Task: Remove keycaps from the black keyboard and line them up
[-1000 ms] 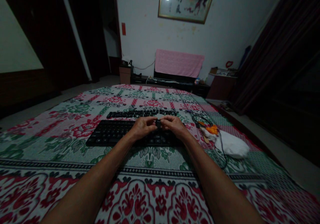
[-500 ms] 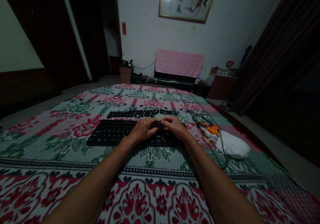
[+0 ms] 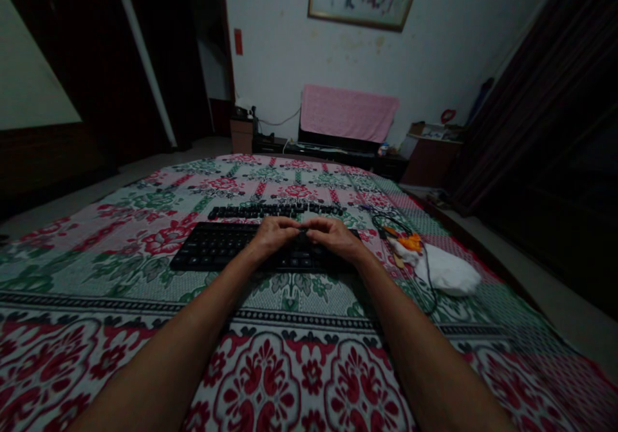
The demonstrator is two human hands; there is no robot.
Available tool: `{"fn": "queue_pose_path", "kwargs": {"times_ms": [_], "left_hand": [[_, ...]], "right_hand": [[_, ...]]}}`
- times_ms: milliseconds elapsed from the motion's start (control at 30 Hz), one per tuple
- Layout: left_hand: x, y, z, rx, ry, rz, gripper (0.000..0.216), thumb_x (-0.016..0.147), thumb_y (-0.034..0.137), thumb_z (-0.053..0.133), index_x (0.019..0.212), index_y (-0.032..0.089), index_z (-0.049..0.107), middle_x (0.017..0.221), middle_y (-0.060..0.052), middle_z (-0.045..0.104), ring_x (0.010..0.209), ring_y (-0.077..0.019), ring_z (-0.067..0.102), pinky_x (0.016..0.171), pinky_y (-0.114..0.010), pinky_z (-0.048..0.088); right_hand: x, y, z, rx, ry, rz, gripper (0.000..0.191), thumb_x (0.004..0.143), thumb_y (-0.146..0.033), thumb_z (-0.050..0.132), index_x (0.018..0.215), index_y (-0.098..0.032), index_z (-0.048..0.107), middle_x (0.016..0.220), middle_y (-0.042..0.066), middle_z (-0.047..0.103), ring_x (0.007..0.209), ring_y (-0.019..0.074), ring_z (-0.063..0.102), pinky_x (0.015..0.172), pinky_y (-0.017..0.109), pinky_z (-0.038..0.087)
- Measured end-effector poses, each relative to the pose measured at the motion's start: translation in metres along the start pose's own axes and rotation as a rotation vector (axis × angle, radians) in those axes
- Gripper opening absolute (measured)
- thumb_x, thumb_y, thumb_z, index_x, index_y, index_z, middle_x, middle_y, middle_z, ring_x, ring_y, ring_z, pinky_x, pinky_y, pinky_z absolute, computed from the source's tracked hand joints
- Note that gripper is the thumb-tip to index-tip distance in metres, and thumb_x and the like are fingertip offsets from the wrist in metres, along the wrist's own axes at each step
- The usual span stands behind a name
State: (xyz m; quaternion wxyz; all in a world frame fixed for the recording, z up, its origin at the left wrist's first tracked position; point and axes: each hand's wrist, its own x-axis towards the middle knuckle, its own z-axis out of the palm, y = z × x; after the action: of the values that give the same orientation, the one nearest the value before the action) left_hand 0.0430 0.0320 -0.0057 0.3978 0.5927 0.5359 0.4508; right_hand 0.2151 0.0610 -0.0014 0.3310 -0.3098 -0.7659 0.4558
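Observation:
A black keyboard [image 3: 212,246] lies flat on the patterned bedspread, and both my hands are over its right half. My left hand [image 3: 273,235] has its thumb and fingers pinched together. Facing it, my right hand [image 3: 335,235] is closed in a similar pinch, and the fingertips of the two hands nearly meet. Between them is a small dark keycap [image 3: 303,229], mostly covered by the fingers. Just behind the keyboard, several loose black keycaps [image 3: 241,212] are laid out in rows. My hands and wrists hide part of the keyboard's right side.
To the right lie a white cloth-like bundle [image 3: 449,270], an orange item [image 3: 409,242] and a coiled black cable [image 3: 429,290]. The floral bedspread [image 3: 290,319] spreads all around. Beyond the bed, a pink towel [image 3: 347,111] covers something on a low cabinet.
My fingertips have drawn closer together around the keycap, which shows less now. The right hand's fingers have shifted slightly left. The whole view has tilted a little downward.

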Motion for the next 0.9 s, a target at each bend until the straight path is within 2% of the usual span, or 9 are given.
{"fn": "queue_pose_path", "kwargs": {"times_ms": [100, 200, 300, 667, 767, 900], "left_hand": [[-0.001, 0.002, -0.001, -0.087, 0.016, -0.086, 0.026, 0.057, 0.024, 0.060, 0.079, 0.011, 0.065, 0.059, -0.001, 0.061, 0.046, -0.0074, 0.048, 0.046, -0.020, 0.036], [-0.001, 0.002, 0.000, -0.122, 0.016, -0.097, 0.024, 0.057, 0.022, 0.060, 0.077, 0.011, 0.064, 0.054, 0.001, 0.058, 0.043, -0.0059, 0.045, 0.044, -0.019, 0.035], [-0.002, 0.002, 0.001, -0.146, 0.006, -0.111, 0.020, 0.057, 0.020, 0.058, 0.074, 0.011, 0.064, 0.052, 0.002, 0.056, 0.043, -0.0057, 0.044, 0.044, -0.019, 0.034], [0.000, -0.002, 0.005, -0.120, 0.017, -0.109, 0.022, 0.057, 0.018, 0.057, 0.077, 0.012, 0.063, 0.054, 0.001, 0.059, 0.042, -0.0063, 0.045, 0.045, -0.020, 0.036], [0.003, -0.007, 0.003, -0.004, -0.008, -0.013, 0.024, 0.062, 0.021, 0.055, 0.082, 0.013, 0.065, 0.063, -0.002, 0.063, 0.051, -0.0101, 0.052, 0.052, -0.023, 0.041], [0.006, -0.016, 0.001, 0.392, 0.024, 0.320, 0.023, 0.067, 0.020, 0.051, 0.083, 0.019, 0.067, 0.083, -0.003, 0.065, 0.080, -0.0157, 0.057, 0.076, -0.026, 0.042]], "right_hand": [[-0.001, -0.003, 0.000, -0.216, -0.028, -0.112, 0.032, 0.065, -0.023, 0.059, 0.097, -0.019, 0.059, 0.087, 0.002, 0.058, 0.075, 0.0123, 0.052, 0.069, 0.025, 0.040], [-0.002, -0.008, 0.002, -0.465, 0.026, -0.190, 0.033, 0.064, -0.018, 0.060, 0.097, -0.020, 0.059, 0.087, 0.003, 0.056, 0.075, 0.0132, 0.051, 0.070, 0.027, 0.039], [-0.004, -0.014, 0.004, -0.617, 0.010, -0.234, 0.035, 0.065, -0.015, 0.058, 0.100, -0.021, 0.059, 0.084, 0.003, 0.056, 0.075, 0.0138, 0.049, 0.069, 0.027, 0.037], [-0.007, -0.017, 0.006, -0.725, -0.035, -0.189, 0.037, 0.067, -0.023, 0.060, 0.104, -0.020, 0.057, 0.084, 0.004, 0.057, 0.074, 0.0145, 0.050, 0.066, 0.026, 0.036], [-0.006, -0.014, 0.002, -0.736, -0.032, -0.178, 0.035, 0.067, -0.024, 0.059, 0.101, -0.019, 0.058, 0.084, 0.004, 0.057, 0.073, 0.0137, 0.049, 0.065, 0.025, 0.036], [-0.005, -0.007, -0.008, -0.764, 0.006, -0.151, 0.031, 0.065, -0.027, 0.061, 0.094, -0.018, 0.060, 0.080, 0.002, 0.057, 0.072, 0.0137, 0.050, 0.063, 0.024, 0.035]]}}
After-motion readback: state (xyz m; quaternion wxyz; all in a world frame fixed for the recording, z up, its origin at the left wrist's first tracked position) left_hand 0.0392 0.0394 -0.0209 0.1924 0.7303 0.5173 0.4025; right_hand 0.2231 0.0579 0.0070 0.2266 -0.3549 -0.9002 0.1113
